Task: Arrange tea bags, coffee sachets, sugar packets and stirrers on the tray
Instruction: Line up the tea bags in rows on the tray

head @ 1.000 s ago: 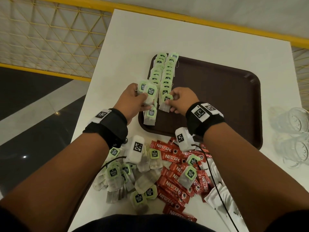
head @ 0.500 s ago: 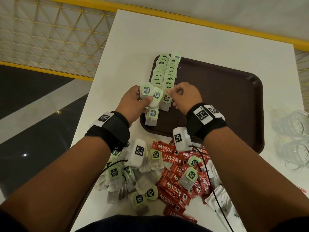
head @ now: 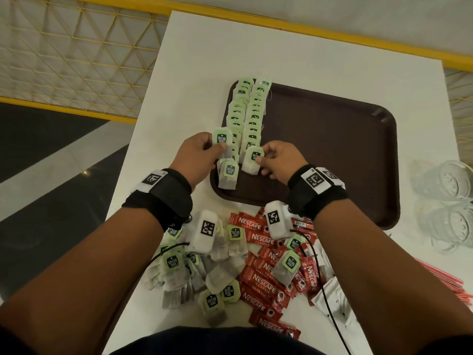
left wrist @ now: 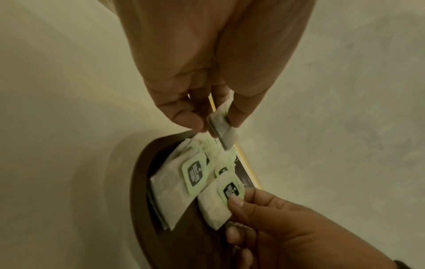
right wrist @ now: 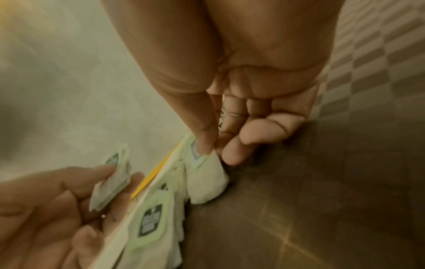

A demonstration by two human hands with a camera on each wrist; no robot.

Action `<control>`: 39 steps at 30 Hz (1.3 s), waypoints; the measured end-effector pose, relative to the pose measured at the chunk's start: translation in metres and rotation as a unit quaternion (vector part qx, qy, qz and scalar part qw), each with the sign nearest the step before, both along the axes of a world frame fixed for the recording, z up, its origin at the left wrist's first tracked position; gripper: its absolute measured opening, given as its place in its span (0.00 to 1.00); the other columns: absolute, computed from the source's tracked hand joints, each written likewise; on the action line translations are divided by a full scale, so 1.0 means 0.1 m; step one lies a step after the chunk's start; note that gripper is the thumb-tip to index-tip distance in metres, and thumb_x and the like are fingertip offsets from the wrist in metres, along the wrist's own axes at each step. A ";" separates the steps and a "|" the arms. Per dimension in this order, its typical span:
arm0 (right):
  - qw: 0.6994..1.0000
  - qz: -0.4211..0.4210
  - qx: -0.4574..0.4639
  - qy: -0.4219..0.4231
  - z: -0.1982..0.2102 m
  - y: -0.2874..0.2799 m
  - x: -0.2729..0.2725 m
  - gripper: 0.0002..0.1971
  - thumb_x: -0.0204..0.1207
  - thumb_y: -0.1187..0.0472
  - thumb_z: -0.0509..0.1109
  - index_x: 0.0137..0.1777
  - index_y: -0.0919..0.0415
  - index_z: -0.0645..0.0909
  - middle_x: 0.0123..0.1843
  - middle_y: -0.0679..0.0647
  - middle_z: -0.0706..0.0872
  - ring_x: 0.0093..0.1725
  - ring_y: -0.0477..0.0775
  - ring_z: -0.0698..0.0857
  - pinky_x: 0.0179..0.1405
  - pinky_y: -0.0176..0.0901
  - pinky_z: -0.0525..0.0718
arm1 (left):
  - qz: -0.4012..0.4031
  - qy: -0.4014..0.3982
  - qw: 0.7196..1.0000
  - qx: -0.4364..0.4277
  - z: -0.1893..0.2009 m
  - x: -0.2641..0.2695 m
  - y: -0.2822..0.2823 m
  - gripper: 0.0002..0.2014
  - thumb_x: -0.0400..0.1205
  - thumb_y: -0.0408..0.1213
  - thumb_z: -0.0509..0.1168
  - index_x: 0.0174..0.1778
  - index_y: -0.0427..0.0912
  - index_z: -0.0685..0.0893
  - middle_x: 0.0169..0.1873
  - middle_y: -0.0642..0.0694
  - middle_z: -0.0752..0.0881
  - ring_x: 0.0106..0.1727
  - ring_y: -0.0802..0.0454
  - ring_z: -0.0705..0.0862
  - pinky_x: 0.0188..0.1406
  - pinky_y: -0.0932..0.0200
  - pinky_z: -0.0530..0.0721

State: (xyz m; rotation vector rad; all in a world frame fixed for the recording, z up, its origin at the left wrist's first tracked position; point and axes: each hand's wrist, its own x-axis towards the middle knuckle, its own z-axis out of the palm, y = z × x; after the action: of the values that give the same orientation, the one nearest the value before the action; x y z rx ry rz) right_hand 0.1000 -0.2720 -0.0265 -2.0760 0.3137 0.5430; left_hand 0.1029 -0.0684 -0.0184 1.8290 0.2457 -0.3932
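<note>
the left hand has its grip pinched on a few tea bags above the tray's left edge. the right hand has its grip pinched on one tea bag, low at the near end of the two overlapping rows of tea bags along the tray's left side. the bags look light, soft and thin, so they likely slide and flop easily; the stiffer green tag or the upper edge seems the best hold, with a gentle pinch so the paper does not tear. the thin strings could snag neighbours. on the surface at its near edge lie a loose pile of tea bags, red coffee sachets and white packets, all under the forearms. glasses stand by the right edge, red stirrers nearer.
</note>
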 end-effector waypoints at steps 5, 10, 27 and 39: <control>0.999 -0.003 -0.041 -0.030 -0.06 0.10 0.10 0.07 0.77 0.63 0.74 0.51 0.62 0.80 0.41 0.58 0.86 0.28 0.47 0.83 0.24 0.32 0.75 | -0.013 -0.011 1.000 -0.001 0.01 -0.04 0.03 0.12 0.81 0.41 0.71 0.47 0.33 0.86 0.49 0.32 0.88 0.45 0.48 0.85 0.42 0.52 0.86; 0.997 -0.025 -0.061 -0.046 -0.09 0.13 0.12 0.11 0.73 0.59 0.78 0.46 0.59 0.78 0.39 0.54 0.85 0.32 0.52 0.85 0.32 0.41 0.80 | -0.021 -0.007 0.999 -0.029 0.02 -0.08 0.01 0.07 0.83 0.34 0.68 0.47 0.32 0.85 0.52 0.29 0.87 0.46 0.49 0.86 0.38 0.63 0.88; 0.998 -0.054 0.038 -0.006 0.10 0.06 -0.24 0.09 0.78 0.62 0.73 0.54 0.66 0.84 0.44 0.60 0.89 0.30 0.45 0.82 0.25 0.31 0.81 | -0.086 -0.058 0.991 0.086 0.05 -0.12 -0.11 0.09 0.82 0.41 0.68 0.55 0.44 0.87 0.49 0.47 0.87 0.50 0.54 0.83 0.48 0.65 0.80; 0.997 -0.054 -0.051 0.025 0.02 0.15 -0.13 0.11 0.75 0.54 0.76 0.47 0.61 0.82 0.41 0.58 0.91 0.31 0.50 0.86 0.31 0.44 0.86 | -0.082 -0.061 0.990 0.097 0.08 -0.30 -0.12 0.09 0.84 0.43 0.66 0.53 0.42 0.86 0.47 0.49 0.87 0.48 0.55 0.82 0.45 0.64 0.78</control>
State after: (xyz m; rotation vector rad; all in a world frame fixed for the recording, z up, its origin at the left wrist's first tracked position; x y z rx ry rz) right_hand 0.0866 -0.2568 -0.0244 -2.1324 0.4883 0.5239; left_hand 0.0728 -0.0804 -0.0102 2.0654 0.0504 -0.3806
